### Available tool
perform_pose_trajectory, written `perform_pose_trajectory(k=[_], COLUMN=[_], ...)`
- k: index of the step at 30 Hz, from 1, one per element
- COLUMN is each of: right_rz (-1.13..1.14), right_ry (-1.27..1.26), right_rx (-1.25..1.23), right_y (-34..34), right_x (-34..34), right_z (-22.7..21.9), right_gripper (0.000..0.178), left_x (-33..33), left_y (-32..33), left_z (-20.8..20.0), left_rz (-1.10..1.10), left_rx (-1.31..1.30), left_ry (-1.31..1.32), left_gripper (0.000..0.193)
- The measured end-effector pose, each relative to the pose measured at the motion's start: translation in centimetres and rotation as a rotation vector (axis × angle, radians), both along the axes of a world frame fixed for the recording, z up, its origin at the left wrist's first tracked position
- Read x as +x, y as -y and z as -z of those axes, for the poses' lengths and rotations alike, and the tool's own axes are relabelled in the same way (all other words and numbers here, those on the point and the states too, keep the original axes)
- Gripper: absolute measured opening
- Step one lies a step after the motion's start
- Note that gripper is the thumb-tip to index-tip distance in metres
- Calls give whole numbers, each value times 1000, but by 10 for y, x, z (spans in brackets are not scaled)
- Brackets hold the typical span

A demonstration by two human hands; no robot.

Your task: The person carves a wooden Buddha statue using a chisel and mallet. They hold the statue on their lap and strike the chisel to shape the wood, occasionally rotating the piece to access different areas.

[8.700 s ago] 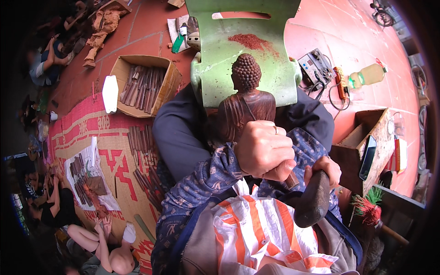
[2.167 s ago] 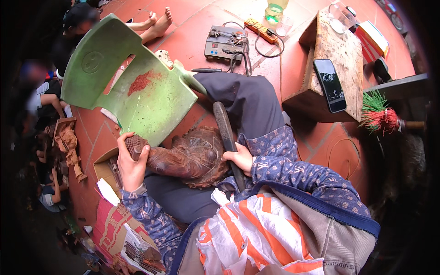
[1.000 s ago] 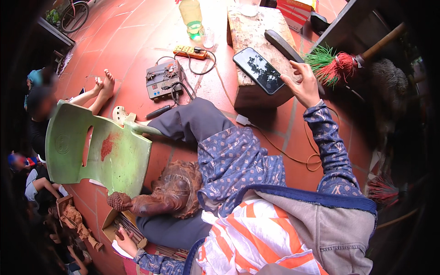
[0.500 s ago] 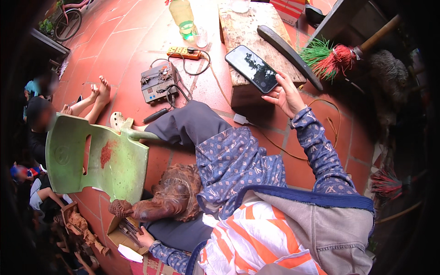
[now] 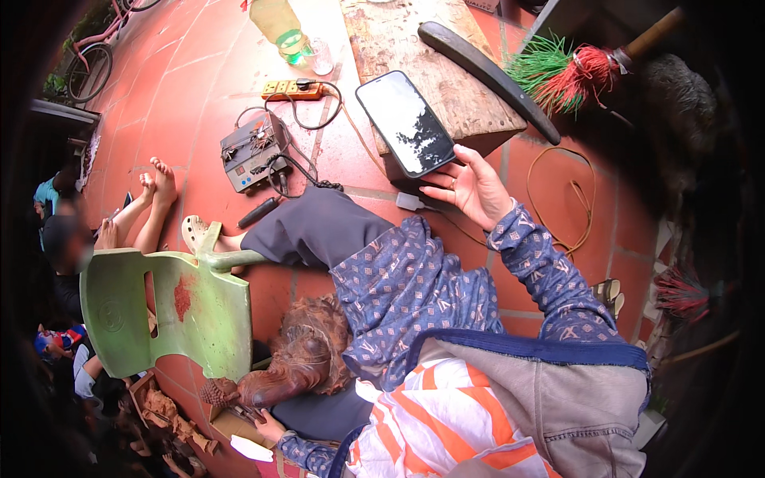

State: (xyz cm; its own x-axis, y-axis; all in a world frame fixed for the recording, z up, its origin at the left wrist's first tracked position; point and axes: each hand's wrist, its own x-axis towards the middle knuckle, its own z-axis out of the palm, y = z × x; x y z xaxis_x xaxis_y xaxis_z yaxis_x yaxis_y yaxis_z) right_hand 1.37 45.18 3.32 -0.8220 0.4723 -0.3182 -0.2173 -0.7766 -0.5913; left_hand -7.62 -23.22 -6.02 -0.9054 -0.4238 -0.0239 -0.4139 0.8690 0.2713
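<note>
My right hand (image 5: 475, 195) pinches the lower corner of a black smartphone (image 5: 402, 119) between thumb and fingers. Light sky and dark leaf shapes reflect in its screen. The phone is held over the near left edge of a worn wooden block (image 5: 446, 72). Across my lap lies a carved brown wooden statue (image 5: 299, 362), its knobbly head pointing left. Below the statue, my left hand (image 5: 271, 429) reaches to a small cardboard box (image 5: 227, 424) with thin tools in it; its fingertips are partly hidden, so their grip does not show.
A green plastic chair (image 5: 215, 319) stands left. Ahead are a grey power unit (image 5: 255, 151) with a corded handpiece (image 5: 259, 213), an orange power strip (image 5: 291, 89) and a bottle (image 5: 279, 32). A dark curved blade-like piece (image 5: 486, 80) lies on the block. Other people sit far left.
My view has shifted, so the floor things sit further left and a sandal shows at right. The phone has tilted, its screen now reflecting more light sky. My left hand stays by the box.
</note>
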Motion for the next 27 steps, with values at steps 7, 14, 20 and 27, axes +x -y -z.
perform_pose_trajectory(k=[7, 14, 20, 27], right_rz=[52, 120, 179, -4], right_ry=[120, 302, 243, -37], right_rx=[34, 66, -63, -318], right_y=[17, 36, 34, 25], right_x=[-20, -39, -37, -33], right_z=[-21, -34, -24, -20], right_gripper=[35, 38, 37, 85], left_x=[-5, -9, -14, -6], left_y=[-2, -3, 1, 11], left_z=[-8, -18, -17, -9], left_rz=[16, -16, -13, -1], left_rx=[-31, -100, -114, -84], left_ry=[2, 31, 40, 17], left_gripper=[41, 41, 40, 40])
